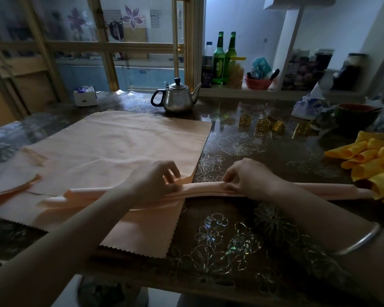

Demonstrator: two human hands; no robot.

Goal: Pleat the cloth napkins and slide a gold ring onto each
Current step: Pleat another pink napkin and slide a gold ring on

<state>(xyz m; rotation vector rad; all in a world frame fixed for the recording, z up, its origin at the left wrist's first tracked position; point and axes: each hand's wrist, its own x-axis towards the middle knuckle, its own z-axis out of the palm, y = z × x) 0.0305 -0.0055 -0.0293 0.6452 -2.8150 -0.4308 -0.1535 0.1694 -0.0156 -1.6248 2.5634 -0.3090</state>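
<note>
Two hands [154, 181] [247, 177] pinch napkin [205, 189]; red bowl [258, 84] holds packet [261, 64].

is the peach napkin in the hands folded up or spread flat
Folded: the napkin is gathered into a long narrow strip, pinched by the left hand and right hand, over a spread napkin.

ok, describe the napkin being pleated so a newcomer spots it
Find the steel teapot on the table's far side; flat peach napkins lie before it. Across their near part runs a narrow peach strip pinched by left hand and right hand: the only peach cloth gathered, not flat.
</note>
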